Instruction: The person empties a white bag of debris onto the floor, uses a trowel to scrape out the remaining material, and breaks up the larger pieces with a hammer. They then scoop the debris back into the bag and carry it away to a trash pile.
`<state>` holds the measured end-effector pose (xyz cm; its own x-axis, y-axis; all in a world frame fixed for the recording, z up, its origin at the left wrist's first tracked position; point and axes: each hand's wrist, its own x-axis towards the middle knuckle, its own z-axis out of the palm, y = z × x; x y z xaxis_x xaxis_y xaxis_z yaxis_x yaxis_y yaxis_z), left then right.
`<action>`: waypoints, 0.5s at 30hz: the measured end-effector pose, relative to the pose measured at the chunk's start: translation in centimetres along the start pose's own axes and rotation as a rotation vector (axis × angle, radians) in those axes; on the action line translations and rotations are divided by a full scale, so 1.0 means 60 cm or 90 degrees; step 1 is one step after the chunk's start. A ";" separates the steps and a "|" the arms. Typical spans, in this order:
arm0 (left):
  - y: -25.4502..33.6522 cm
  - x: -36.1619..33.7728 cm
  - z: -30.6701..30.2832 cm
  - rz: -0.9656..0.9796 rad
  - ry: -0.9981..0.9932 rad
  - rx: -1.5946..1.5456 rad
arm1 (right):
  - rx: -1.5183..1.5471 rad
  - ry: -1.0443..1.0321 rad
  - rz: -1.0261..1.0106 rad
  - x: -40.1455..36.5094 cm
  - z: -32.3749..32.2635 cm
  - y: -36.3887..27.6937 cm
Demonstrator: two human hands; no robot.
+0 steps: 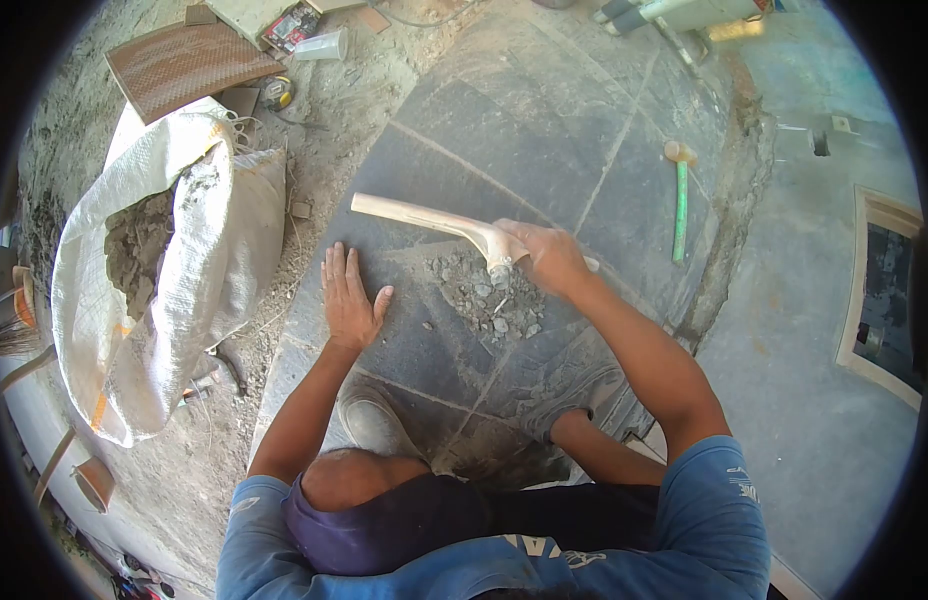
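My right hand (546,255) is wrapped round a pale, dusty plastic pipe (414,212) with a branch fitting. The pipe's long straight part points left, and a short end shows past my hand on the right. The fitting's stub points down at a pile of grey rubble and grit (489,305) on the dark tiles. My left hand (352,305) lies flat on the tile left of the pile, fingers stretched out, holding nothing. My palm hides part of the pipe.
A white sack (254,210) of grey rubble stands at left. Behind it are a brown textured tile (189,65), a tape measure (275,93) and a clear plastic cup (322,46). A green-handled mallet (681,205) lies at right, near a framed opening (889,290).
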<state>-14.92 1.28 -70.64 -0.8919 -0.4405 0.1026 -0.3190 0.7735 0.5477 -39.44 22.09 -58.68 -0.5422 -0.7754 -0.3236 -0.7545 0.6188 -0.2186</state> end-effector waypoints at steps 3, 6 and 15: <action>0.002 0.008 0.007 0.000 -0.022 0.043 | 0.096 0.031 0.127 0.019 -0.032 0.035; 0.000 0.011 0.009 0.028 -0.039 0.062 | 0.059 0.213 0.299 0.100 -0.082 0.138; -0.001 0.013 0.010 0.028 -0.029 0.063 | -0.051 0.276 0.531 0.173 -0.083 0.367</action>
<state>-15.80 1.19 -71.08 -0.9185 -0.3861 0.0853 -0.3077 0.8335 0.4589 -63.52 27.06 -62.27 -0.9969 -0.0746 0.0268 -0.0747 0.9972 -0.0009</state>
